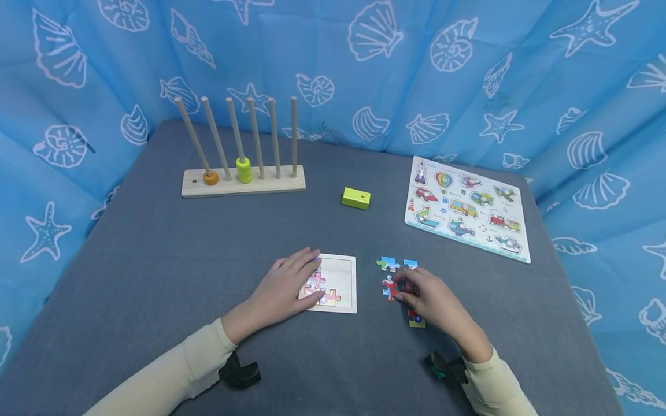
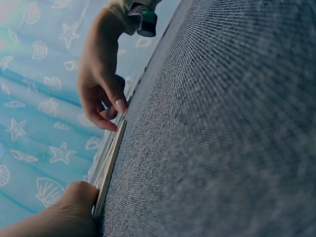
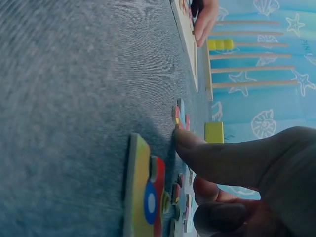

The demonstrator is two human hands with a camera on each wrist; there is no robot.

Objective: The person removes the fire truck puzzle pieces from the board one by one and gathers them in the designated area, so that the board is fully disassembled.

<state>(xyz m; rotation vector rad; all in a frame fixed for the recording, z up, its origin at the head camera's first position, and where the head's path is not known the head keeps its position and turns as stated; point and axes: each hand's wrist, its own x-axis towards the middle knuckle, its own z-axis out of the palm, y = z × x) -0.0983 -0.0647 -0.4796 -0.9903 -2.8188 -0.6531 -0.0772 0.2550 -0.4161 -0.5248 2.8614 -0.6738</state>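
A small square wooden puzzle tray [image 1: 344,274] lies on the table, with a few pink jigsaw pieces [image 1: 330,298] along its left and lower parts. My left hand [image 1: 281,292] rests over the tray's left side, fingers extended and thumb across the lower pieces. To the right, my right hand [image 1: 439,303] pinches the edge of a red and blue jigsaw piece [image 1: 388,288] between thumb and forefinger, low over the table. Around that hand are a blue and green piece [image 1: 388,264], a blue piece [image 1: 410,264] and a red and yellow piece [image 3: 143,197]. Other pieces are partly hidden beneath it.
A wooden peg stand [image 1: 244,186] with orange and green beads stands at the back left. Behind the tray sits a lime-green block [image 1: 356,198]. A vehicle picture board [image 1: 468,208] lies at the back right, before a blue shell-patterned curtain [image 1: 333,69].
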